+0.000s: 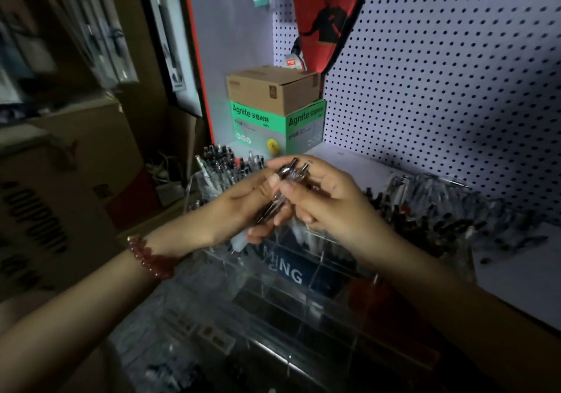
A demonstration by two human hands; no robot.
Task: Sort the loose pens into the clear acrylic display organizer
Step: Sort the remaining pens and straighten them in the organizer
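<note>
Several slim clear pens point(287, 172) (metal tips), left hand point(235, 212) gripping, right hand point(332, 207) pinching

The green box point(274, 128) at the back edge of the counter carries the word "Agnite" on two of its faces, each time followed by the Chinese characters 安格耐特. In the clear acrylic organizer point(273, 316) at the front edge, a blue label point(315, 266) shows the white letters "NG"; the letters before them are blurred. The black print on the big cardboard box point(60, 198) at the left cannot be read.
</note>
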